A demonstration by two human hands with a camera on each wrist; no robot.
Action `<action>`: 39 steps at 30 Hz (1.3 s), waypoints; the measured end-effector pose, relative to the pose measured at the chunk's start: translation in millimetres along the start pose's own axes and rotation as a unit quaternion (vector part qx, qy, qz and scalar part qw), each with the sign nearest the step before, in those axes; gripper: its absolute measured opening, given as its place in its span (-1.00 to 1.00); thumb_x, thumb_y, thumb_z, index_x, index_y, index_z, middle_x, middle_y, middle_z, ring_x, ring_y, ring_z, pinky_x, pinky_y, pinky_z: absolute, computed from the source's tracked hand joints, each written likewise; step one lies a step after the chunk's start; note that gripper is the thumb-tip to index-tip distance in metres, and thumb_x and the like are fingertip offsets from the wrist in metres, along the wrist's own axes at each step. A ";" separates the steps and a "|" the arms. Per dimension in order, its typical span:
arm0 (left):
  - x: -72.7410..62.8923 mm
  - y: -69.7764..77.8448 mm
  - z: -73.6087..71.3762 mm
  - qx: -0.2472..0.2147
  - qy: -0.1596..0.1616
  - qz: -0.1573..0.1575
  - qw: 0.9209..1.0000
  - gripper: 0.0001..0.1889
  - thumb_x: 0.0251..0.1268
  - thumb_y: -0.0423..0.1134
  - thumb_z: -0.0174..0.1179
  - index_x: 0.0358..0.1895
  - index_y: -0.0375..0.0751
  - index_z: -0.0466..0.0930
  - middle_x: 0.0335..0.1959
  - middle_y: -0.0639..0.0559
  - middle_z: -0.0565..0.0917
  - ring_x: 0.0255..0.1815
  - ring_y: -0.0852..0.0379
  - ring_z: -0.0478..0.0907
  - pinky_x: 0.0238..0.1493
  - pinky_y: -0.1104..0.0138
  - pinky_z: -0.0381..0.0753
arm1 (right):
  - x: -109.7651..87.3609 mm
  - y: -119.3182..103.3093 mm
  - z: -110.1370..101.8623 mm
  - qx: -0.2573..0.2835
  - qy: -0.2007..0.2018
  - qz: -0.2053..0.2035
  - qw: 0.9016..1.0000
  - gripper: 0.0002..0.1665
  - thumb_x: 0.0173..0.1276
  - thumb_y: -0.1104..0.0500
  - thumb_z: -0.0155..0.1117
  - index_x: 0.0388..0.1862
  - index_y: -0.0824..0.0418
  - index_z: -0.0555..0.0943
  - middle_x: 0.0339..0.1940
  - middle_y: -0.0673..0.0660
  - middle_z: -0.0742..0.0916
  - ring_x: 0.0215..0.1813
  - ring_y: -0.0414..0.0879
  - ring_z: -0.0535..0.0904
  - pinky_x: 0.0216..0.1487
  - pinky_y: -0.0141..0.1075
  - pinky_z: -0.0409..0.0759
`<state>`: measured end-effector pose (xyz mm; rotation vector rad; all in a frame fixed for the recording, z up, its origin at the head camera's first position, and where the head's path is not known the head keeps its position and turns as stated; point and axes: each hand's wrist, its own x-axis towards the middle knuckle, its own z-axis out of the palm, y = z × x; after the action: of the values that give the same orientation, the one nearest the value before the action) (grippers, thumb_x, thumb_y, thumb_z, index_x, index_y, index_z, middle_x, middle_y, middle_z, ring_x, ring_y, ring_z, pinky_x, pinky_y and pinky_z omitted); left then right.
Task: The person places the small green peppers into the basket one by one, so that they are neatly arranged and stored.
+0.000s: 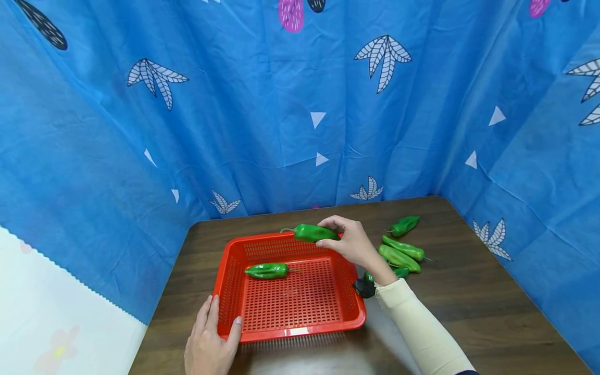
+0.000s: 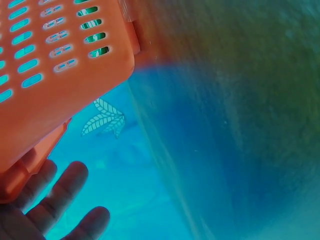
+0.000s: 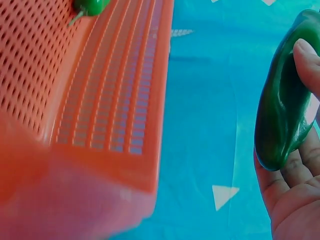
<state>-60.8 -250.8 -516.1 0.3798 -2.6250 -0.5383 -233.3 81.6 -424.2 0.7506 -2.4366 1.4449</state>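
A red plastic basket (image 1: 290, 302) with slotted walls stands on the table, one green pepper (image 1: 267, 270) lying inside it. My left hand (image 1: 211, 338) holds the basket's near left corner, with the thumb over the front rim and the fingers along the outer left side. In the left wrist view, fingers (image 2: 65, 192) show beside the basket rim (image 2: 50, 142). Above the basket's far right rim, my right hand (image 1: 351, 242) pinches a second green pepper (image 1: 313, 233) between thumb and fingers. Its stem points left. In the right wrist view, this held pepper (image 3: 287, 95) is apart from the basket.
Right of the basket, several green peppers (image 1: 398, 258) lie on the brown table (image 1: 469, 291), partly hidden by the right forearm. Another pepper (image 1: 405, 226) lies farther back. A dark object (image 1: 364, 287) shows below the right wrist. Blue patterned curtain (image 1: 281, 130) encloses the table.
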 end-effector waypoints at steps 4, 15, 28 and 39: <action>-0.9 -0.3 -0.9 -0.001 0.002 0.004 1.000 -0.18 0.22 0.13 0.31 0.46 -0.25 0.37 0.42 -0.20 0.41 0.25 -0.27 0.51 -0.03 -0.27 0.54 | 4.8 -4.9 15.8 0.022 -0.012 0.003 1.000 -0.58 0.13 0.08 0.59 -0.02 -0.08 0.69 -0.21 -0.06 0.77 -0.25 -0.17 0.67 -0.18 -0.19 0.68; -2.3 -0.2 0.1 -0.002 -0.004 0.004 1.000 -0.19 0.22 0.14 0.30 0.47 -0.24 0.37 0.42 -0.21 0.42 0.27 -0.26 0.50 0.00 -0.27 0.54 | 7.9 -10.9 46.5 0.072 -0.056 0.029 0.995 -0.59 0.14 0.05 0.58 -0.01 -0.11 0.69 -0.18 -0.09 0.78 -0.22 -0.15 0.68 -0.21 -0.26 0.67; 1.8 -1.8 -0.7 -0.001 -0.013 0.000 1.000 -0.17 0.22 0.15 0.30 0.47 -0.25 0.35 0.43 -0.19 0.40 0.27 -0.24 0.50 0.04 -0.25 0.55 | 20.9 -18.6 83.3 0.071 -0.109 0.048 0.990 -0.59 0.14 -0.01 0.58 -0.02 -0.13 0.71 -0.13 -0.16 0.76 -0.14 -0.20 0.64 -0.16 -0.25 0.66; 0.7 -4.3 0.6 -0.009 0.013 0.020 1.000 -0.20 0.19 0.11 0.33 0.45 -0.23 0.40 0.41 -0.17 0.44 0.24 -0.22 0.53 0.00 -0.26 0.57 | 28.7 -6.0 113.5 0.041 -0.145 0.061 0.987 -0.62 0.08 0.03 0.62 -0.09 -0.08 0.74 -0.18 -0.14 0.78 -0.18 -0.24 0.63 -0.16 -0.32 0.64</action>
<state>-60.9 -254.7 -518.1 0.3268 -2.5951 -0.5401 -246.0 -28.0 -463.9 0.9003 -2.6944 1.5876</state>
